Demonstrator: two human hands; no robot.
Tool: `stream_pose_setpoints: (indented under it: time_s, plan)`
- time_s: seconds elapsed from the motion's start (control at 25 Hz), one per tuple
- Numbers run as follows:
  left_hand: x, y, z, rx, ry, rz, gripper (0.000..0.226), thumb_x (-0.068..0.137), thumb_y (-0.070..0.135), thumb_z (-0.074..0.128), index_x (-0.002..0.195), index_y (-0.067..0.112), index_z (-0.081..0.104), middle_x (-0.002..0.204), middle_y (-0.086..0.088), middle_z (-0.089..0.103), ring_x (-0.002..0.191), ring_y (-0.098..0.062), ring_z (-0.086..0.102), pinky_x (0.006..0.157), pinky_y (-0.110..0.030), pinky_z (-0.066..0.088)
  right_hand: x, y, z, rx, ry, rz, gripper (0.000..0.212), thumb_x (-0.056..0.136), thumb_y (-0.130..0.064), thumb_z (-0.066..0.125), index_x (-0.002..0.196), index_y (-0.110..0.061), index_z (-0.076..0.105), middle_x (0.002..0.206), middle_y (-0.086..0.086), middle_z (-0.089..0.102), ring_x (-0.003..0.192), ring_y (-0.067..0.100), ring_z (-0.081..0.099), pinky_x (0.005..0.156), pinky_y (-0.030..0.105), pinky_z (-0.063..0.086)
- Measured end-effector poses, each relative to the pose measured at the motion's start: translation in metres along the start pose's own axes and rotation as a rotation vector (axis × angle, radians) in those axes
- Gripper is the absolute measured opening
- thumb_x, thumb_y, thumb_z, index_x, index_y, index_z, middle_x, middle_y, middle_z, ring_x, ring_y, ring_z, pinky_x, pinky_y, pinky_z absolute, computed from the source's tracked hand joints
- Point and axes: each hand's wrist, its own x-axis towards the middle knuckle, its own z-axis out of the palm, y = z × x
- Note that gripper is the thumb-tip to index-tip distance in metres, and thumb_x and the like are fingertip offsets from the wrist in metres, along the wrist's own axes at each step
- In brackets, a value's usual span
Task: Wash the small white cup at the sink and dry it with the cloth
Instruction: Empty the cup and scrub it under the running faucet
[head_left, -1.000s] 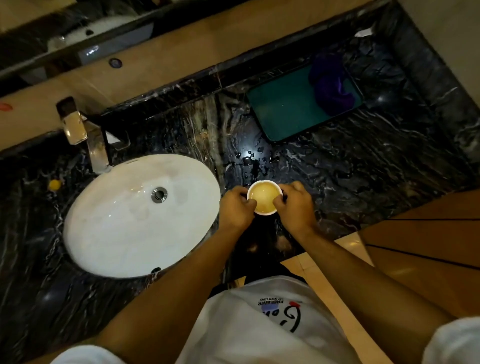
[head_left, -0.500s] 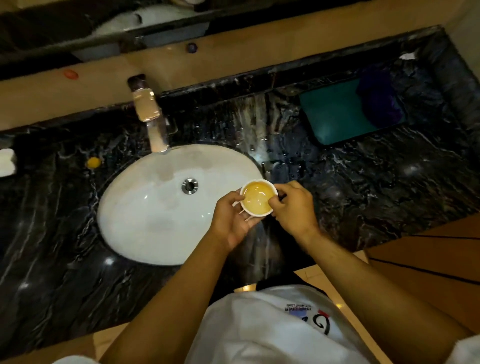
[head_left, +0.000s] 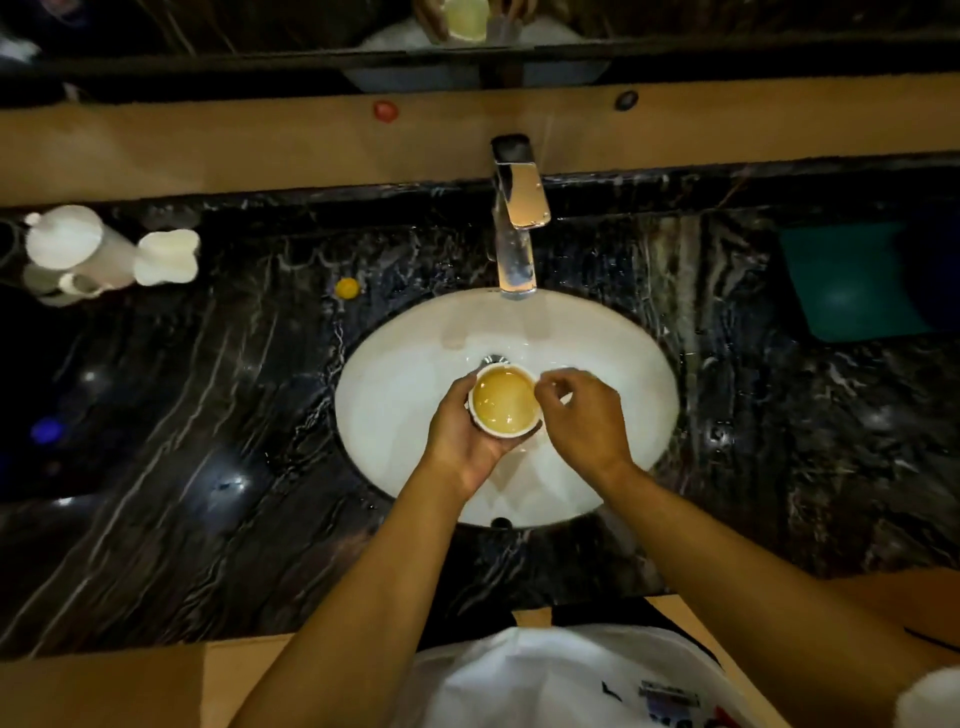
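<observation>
The small white cup holds a yellowish liquid and is held upright over the white oval sink basin, just in front of the drain. My left hand wraps around its left side and bottom. My right hand touches the cup's right rim with its fingertips. The chrome faucet stands behind the basin; I see no water running. The dark cloth lies on a teal tray at the far right, half cut off by the frame edge.
The counter is dark veined marble. White ceramic pieces stand at the far left. A small yellow object lies left of the faucet. A tan backsplash ledge and a mirror run behind.
Both hands carried the cup left from the counter to over the basin. My left hand shifted under the cup. The view swung left, centring the sink.
</observation>
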Motion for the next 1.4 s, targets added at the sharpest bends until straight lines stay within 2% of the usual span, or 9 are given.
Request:
stream_pose_setpoints:
  time_s: [0.16, 0.36, 0.56, 0.72, 0.8, 1.0, 1.08, 1.24, 1.4]
  plan:
    - [0.011, 0.021, -0.006, -0.041, -0.017, 0.045, 0.044, 0.095, 0.035, 0.055, 0.135, 0.018, 0.060, 0.145, -0.023, 0.057, 0.134, -0.041, 0.054, 0.102, -0.064, 0.047, 0.041, -0.066, -0.022, 0.086, 0.306, -0.205, 0.049, 0.095, -0.041, 0.055, 0.140, -0.022, 0.049, 0.126, 0.007, 0.052, 0.097, 0.019, 0.061, 0.082, 0.038, 0.055]
    - [0.029, 0.038, 0.001, -0.107, -0.013, 0.068, 0.040, 0.093, 0.033, 0.059, 0.129, 0.017, 0.062, 0.146, -0.024, 0.056, 0.133, -0.047, 0.052, 0.099, -0.065, 0.048, 0.106, -0.130, -0.039, -0.376, 0.126, -0.297, 0.075, 0.092, -0.063, 0.042, 0.157, -0.040, 0.012, 0.131, 0.016, 0.055, 0.106, 0.037, 0.062, 0.084, 0.046, 0.054]
    - [0.036, 0.047, 0.020, -0.097, -0.003, 0.108, 0.039, 0.095, 0.032, 0.056, 0.129, 0.013, 0.063, 0.144, -0.023, 0.057, 0.123, -0.042, 0.058, 0.098, -0.065, 0.050, 0.125, -0.141, -0.036, -0.614, 0.040, -0.373, 0.071, 0.099, -0.042, 0.047, 0.160, -0.027, 0.013, 0.122, 0.023, 0.063, 0.103, 0.044, 0.063, 0.069, 0.043, 0.043]
    - [0.049, 0.048, 0.029, -0.057, 0.042, 0.111, 0.061, 0.093, 0.036, 0.056, 0.147, 0.008, 0.049, 0.147, -0.025, 0.053, 0.133, -0.048, 0.051, 0.078, -0.055, 0.057, 0.124, -0.144, -0.042, -0.668, 0.012, -0.402, 0.071, 0.101, -0.038, 0.046, 0.161, -0.022, 0.010, 0.127, 0.022, 0.063, 0.106, 0.044, 0.062, 0.069, 0.041, 0.039]
    - [0.053, 0.048, 0.036, -0.046, 0.045, 0.094, 0.062, 0.094, 0.038, 0.054, 0.148, 0.008, 0.048, 0.148, -0.026, 0.051, 0.138, -0.051, 0.044, 0.069, -0.049, 0.058, 0.124, -0.145, -0.042, -0.683, 0.000, -0.421, 0.072, 0.101, -0.035, 0.046, 0.161, -0.021, 0.009, 0.128, 0.020, 0.062, 0.104, 0.043, 0.063, 0.068, 0.041, 0.041]
    - [0.065, 0.050, 0.050, -0.037, 0.081, 0.069, 0.057, 0.097, 0.039, 0.049, 0.146, 0.010, 0.050, 0.145, -0.024, 0.056, 0.135, -0.049, 0.049, 0.057, -0.044, 0.059, 0.130, -0.150, -0.048, -0.697, -0.031, -0.441, 0.071, 0.101, -0.032, 0.046, 0.161, -0.019, 0.010, 0.119, 0.020, 0.065, 0.093, 0.039, 0.060, 0.064, 0.039, 0.038]
    - [0.069, 0.052, 0.053, -0.035, 0.093, 0.067, 0.056, 0.098, 0.038, 0.049, 0.146, 0.011, 0.050, 0.144, -0.022, 0.058, 0.132, -0.047, 0.053, 0.060, -0.048, 0.061, 0.134, -0.152, -0.049, -0.703, -0.043, -0.433, 0.071, 0.100, -0.033, 0.046, 0.161, -0.019, 0.011, 0.117, 0.022, 0.064, 0.097, 0.041, 0.060, 0.065, 0.041, 0.040]
    - [0.069, 0.055, 0.058, -0.058, 0.091, 0.094, 0.051, 0.100, 0.034, 0.047, 0.144, 0.009, 0.053, 0.130, -0.021, 0.064, 0.105, -0.036, 0.066, 0.092, -0.058, 0.055, 0.137, -0.156, -0.050, -0.696, -0.058, -0.429, 0.071, 0.099, -0.034, 0.048, 0.160, -0.018, 0.014, 0.120, 0.023, 0.062, 0.104, 0.041, 0.061, 0.068, 0.041, 0.042]
    - [0.069, 0.055, 0.058, -0.051, 0.082, 0.096, 0.050, 0.100, 0.033, 0.047, 0.144, 0.010, 0.052, 0.129, -0.021, 0.065, 0.102, -0.035, 0.068, 0.091, -0.058, 0.055, 0.137, -0.157, -0.053, -0.699, -0.067, -0.441, 0.070, 0.100, -0.034, 0.048, 0.159, -0.018, 0.015, 0.121, 0.022, 0.061, 0.105, 0.041, 0.061, 0.069, 0.042, 0.043]
